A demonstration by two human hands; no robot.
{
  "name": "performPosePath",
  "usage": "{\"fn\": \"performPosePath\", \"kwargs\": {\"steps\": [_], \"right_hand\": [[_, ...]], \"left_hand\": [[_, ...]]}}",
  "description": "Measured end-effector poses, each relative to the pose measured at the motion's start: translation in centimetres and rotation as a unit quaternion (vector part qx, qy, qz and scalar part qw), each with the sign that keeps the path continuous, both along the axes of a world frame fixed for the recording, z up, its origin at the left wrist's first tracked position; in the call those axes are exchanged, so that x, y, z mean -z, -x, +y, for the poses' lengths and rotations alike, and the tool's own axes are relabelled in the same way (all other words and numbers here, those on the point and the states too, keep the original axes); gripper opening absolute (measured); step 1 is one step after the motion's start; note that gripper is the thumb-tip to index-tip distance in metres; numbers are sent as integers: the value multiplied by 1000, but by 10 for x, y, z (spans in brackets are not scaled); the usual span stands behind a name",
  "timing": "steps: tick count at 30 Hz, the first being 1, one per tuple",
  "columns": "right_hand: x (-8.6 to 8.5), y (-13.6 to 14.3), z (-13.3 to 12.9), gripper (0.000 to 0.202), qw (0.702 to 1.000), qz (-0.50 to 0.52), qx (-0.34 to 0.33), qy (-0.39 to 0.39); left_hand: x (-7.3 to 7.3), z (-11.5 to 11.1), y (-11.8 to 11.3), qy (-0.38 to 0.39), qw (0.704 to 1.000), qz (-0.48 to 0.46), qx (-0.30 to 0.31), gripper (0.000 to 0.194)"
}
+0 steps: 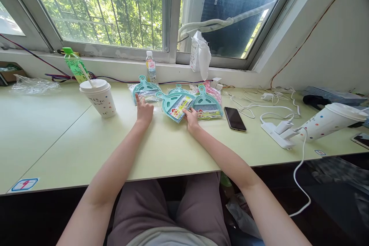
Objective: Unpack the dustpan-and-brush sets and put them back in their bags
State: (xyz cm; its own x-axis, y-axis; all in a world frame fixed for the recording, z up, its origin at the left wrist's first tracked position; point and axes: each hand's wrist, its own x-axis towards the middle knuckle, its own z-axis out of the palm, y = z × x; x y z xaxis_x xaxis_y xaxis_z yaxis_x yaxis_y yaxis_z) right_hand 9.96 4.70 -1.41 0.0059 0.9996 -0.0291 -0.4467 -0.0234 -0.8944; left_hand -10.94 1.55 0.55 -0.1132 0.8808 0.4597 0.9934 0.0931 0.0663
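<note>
My right hand [191, 118] pinches the lower right corner of a packaged mini dustpan and brush set [178, 103], teal with a yellow printed card, tilted with its handle to the upper left. My left hand [145, 108] has its index finger stretched out at the lower edge of another teal dustpan set [145, 90] in clear wrap; it appears to hold nothing. Right of the held set lies a third teal dustpan set [206, 103], partly over a pink one [211, 89]. Another teal handle shows behind the held set, mostly hidden.
A white paper cup [99, 100] with a straw stands left, before a green bottle [75, 65]. A clear bottle [151, 67] is behind the sets. To the right are a phone [235, 118], a power strip [276, 135] with cables, and a tilted cup [328, 121].
</note>
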Motion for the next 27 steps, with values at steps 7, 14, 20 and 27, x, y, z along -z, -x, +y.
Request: {"fn": "performPosePath", "kwargs": {"steps": [7, 14, 20, 27], "right_hand": [[0, 0, 0, 25, 1000, -5, 3, -1], [-1, -1, -1, 27, 1000, -11, 12, 4], [0, 0, -1, 27, 1000, -8, 3, 3], [0, 0, -1, 24, 1000, -6, -5, 3]], "left_hand": [[4, 0, -14, -30, 998, 26, -46, 45], [15, 2, -19, 41, 999, -28, 21, 55], [10, 2, -12, 54, 998, -25, -6, 48], [5, 1, -6, 87, 995, -45, -35, 42]]}}
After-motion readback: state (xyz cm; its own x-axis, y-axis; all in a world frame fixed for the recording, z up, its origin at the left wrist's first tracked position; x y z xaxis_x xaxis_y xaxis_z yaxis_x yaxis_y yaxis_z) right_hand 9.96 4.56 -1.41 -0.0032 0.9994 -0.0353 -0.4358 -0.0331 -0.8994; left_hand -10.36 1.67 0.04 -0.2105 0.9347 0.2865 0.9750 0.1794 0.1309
